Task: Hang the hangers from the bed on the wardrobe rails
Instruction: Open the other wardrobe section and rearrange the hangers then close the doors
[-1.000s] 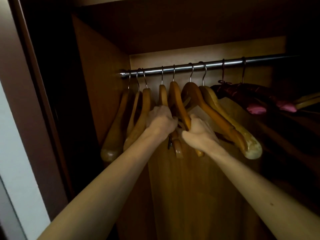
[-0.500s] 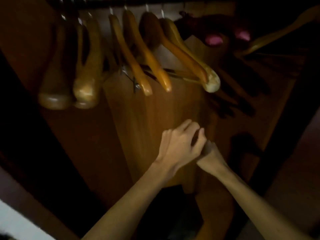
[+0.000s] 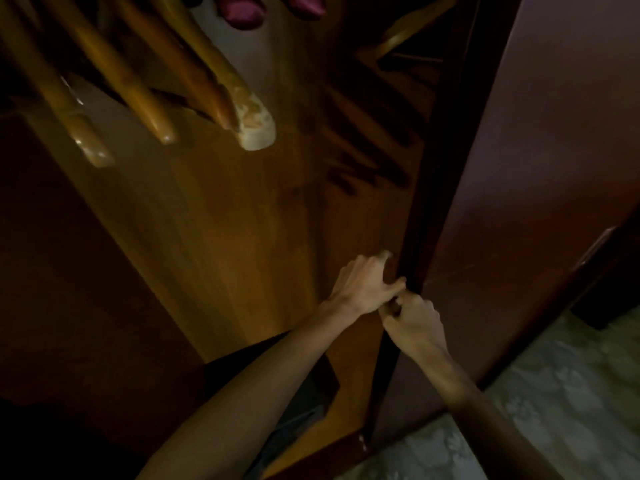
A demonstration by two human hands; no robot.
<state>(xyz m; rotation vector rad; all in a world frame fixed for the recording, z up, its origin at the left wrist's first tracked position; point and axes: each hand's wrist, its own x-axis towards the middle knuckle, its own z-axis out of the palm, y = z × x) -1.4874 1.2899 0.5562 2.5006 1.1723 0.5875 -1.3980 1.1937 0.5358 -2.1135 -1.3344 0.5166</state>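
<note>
**Hands low, hangers overhead**

Wooden hangers [image 3: 152, 81] hang at 11 o'clock, ends tilted toward 5. Padded pink hangers [image 3: 242, 15] at 12. Left hand [image 3: 360, 289] and right hand [image 3: 415, 323] touch at 5 o'clock beside the wardrobe door [image 3: 536, 168]; fingers curled, grip contents: cannot tell. Patterned floor [image 3: 554, 410] at 4.

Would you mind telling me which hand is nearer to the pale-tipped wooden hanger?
Left, narrowly. The left hand is well below and to the right of the pale-tipped hanger; the right hand sits lower and further right, touching the left hand by the wardrobe door edge.
</note>
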